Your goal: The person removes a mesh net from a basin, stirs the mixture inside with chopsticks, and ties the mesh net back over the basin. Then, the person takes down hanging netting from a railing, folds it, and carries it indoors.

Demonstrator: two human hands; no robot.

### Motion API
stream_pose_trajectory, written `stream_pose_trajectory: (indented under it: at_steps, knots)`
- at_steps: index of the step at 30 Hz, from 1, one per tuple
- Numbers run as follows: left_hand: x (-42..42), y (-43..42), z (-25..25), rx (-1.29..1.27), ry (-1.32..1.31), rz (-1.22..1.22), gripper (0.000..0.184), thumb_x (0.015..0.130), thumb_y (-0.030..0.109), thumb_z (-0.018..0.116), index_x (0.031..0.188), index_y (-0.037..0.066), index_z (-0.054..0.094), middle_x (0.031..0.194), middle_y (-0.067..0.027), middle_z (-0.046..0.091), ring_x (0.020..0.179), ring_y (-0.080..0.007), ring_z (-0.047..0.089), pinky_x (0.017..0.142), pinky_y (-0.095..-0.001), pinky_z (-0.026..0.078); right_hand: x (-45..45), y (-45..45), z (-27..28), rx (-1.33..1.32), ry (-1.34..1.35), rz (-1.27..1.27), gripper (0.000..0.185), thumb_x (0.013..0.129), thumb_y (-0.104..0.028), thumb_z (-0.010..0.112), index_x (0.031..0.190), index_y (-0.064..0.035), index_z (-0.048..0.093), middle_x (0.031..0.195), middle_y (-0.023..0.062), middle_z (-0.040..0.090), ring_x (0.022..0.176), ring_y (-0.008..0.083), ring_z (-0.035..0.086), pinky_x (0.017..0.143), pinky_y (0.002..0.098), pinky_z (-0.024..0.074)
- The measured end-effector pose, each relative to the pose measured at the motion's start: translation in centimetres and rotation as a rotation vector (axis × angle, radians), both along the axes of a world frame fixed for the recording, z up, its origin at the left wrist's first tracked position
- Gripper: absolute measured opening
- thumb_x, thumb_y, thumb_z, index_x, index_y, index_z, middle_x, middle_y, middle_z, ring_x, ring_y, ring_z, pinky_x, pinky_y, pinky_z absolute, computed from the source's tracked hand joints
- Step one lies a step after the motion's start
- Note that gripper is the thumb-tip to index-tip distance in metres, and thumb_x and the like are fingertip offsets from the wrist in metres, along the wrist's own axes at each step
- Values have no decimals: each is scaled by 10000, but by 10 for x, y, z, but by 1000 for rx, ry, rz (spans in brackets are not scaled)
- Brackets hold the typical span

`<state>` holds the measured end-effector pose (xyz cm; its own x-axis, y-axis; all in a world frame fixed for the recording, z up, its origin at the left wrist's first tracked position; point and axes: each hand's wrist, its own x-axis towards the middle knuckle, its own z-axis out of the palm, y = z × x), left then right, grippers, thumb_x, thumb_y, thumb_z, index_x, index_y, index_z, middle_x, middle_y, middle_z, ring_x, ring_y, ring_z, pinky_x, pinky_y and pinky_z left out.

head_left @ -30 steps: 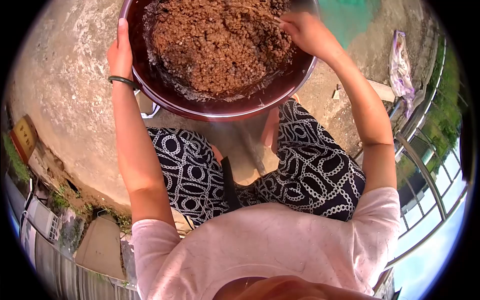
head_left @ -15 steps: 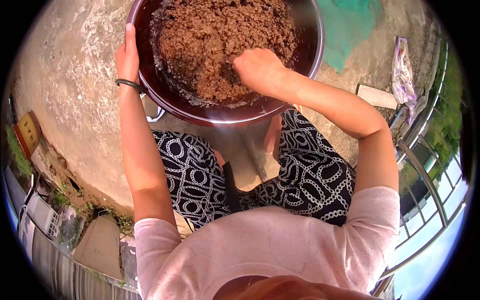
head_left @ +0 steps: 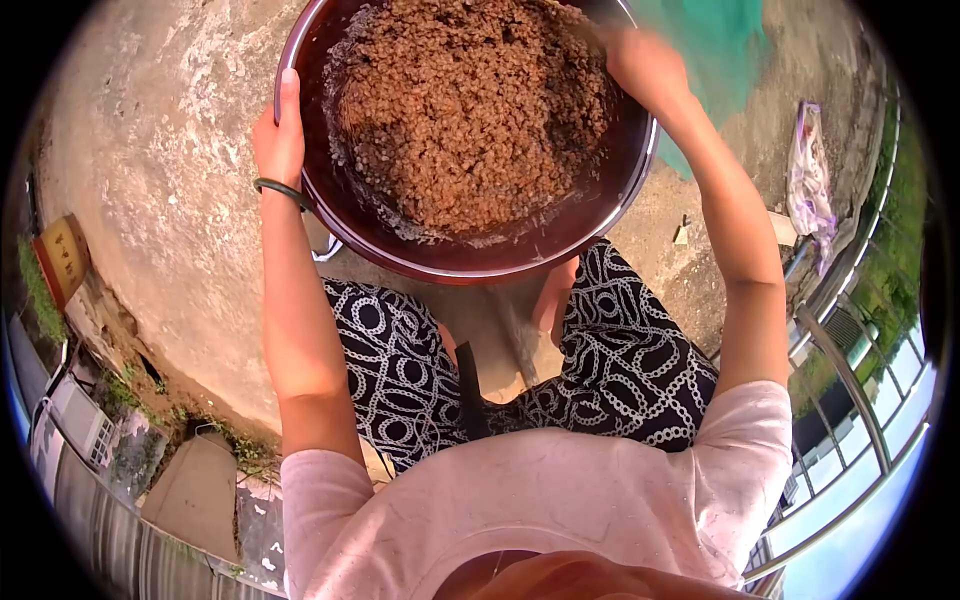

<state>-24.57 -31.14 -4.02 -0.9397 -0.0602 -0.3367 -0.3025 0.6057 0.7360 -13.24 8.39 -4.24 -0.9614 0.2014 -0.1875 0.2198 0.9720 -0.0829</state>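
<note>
A dark red-brown basin point(head_left: 560, 245) with a shiny rim stands in front of my knees. Inside lies a big mound of brown, sticky-looking cooked grain point(head_left: 470, 120), with pale residue along the wall. My left hand point(head_left: 280, 140) grips the basin's left rim, thumb up along the edge and the other fingers mostly hidden outside; a dark bangle point(head_left: 283, 192) is on that wrist. My right hand point(head_left: 648, 72) is closed over the right side of the basin, at the rim beside the grain. Motion blurs its fingers, and whatever they hold cannot be made out.
Green netting point(head_left: 725, 60) lies on the concrete ground point(head_left: 180, 200) at the right. Beyond it are a crumpled purple-and-white plastic bag point(head_left: 808, 175) and a metal railing point(head_left: 850, 365). A red-and-yellow box point(head_left: 62, 260) stands far left. My patterned trouser legs point(head_left: 640, 350) flank the basin's near side.
My right hand has moved from the middle of the grain up and right to the basin's right rim. My left hand keeps hold of the rim. The whole view has shifted slightly.
</note>
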Motion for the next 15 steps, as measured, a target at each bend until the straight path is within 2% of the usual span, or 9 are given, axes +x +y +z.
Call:
stream_pose_trajectory:
  at_steps: [2, 3, 4, 7, 8, 10, 12, 13, 15]
  knots:
    - [1, 5, 4, -4, 14, 6, 784, 830, 722, 502, 807, -54, 618, 757, -61, 555, 744, -149, 469, 710, -289, 414, -39, -11, -19, -89, -60, 78, 213, 868, -178, 520, 959, -33, 646, 813, 178, 684, 779, 340, 677, 699, 441, 550]
    - [2, 7, 7, -8, 15, 10, 786, 830, 723, 499, 805, -54, 616, 756, -62, 554, 743, -150, 468, 709, -288, 413, -53, -41, 4, -150, -115, 13, 196, 765, -153, 555, 726, -13, 687, 776, 227, 670, 727, 333, 678, 662, 442, 542]
    - [3, 9, 8, -11, 15, 15, 788, 830, 725, 496, 803, -54, 615, 755, -62, 554, 743, -151, 468, 709, -288, 412, -59, -55, -23, -151, -138, 189, 198, 833, -154, 550, 904, 0, 652, 886, 183, 686, 830, 335, 677, 731, 434, 553]
    - [0, 0, -1, -51, 7, 0, 790, 830, 727, 492, 794, -53, 610, 753, -63, 555, 738, -155, 471, 702, -287, 409, -61, -113, -3, -201, -230, 414, 155, 795, -52, 572, 909, -15, 671, 943, 167, 682, 899, 318, 671, 769, 411, 551]
    - [0, 1, -1, -42, 7, 6, 787, 830, 728, 491, 780, -50, 604, 747, -62, 551, 733, -156, 470, 698, -288, 408, -51, -124, 3, -237, -204, 480, 132, 789, -71, 565, 866, -1, 646, 850, 179, 677, 829, 335, 672, 734, 422, 546]
    - [1, 4, 3, -25, 12, 21, 782, 830, 728, 491, 753, -44, 591, 734, -59, 544, 724, -157, 467, 689, -290, 405, -28, -137, 26, -299, -271, 637, 149, 779, -64, 563, 884, -16, 658, 818, 161, 678, 790, 314, 679, 687, 426, 548]
    - [3, 3, 4, -36, 7, 24, 781, 829, 729, 491, 736, -41, 583, 719, -56, 535, 713, -154, 463, 677, -291, 402, -3, -139, 48, -271, -316, 731, 212, 823, -77, 530, 987, -29, 656, 730, 138, 664, 726, 303, 679, 639, 415, 538]
    - [2, 2, 4, -42, 4, 26, 780, 829, 730, 491, 728, -39, 580, 711, -55, 531, 707, -153, 461, 672, -291, 400, 6, -131, 55, -237, -299, 715, 227, 831, -84, 534, 1019, -44, 654, 716, 124, 662, 703, 296, 676, 616, 405, 533]
    - [0, 0, 1, -24, 8, 24, 780, 828, 731, 491, 718, -36, 575, 702, -54, 524, 702, -149, 455, 665, -290, 399, 12, -101, 66, -135, -281, 668, 199, 900, -198, 546, 1031, -93, 653, 646, 125, 635, 634, 287, 658, 546, 396, 511]
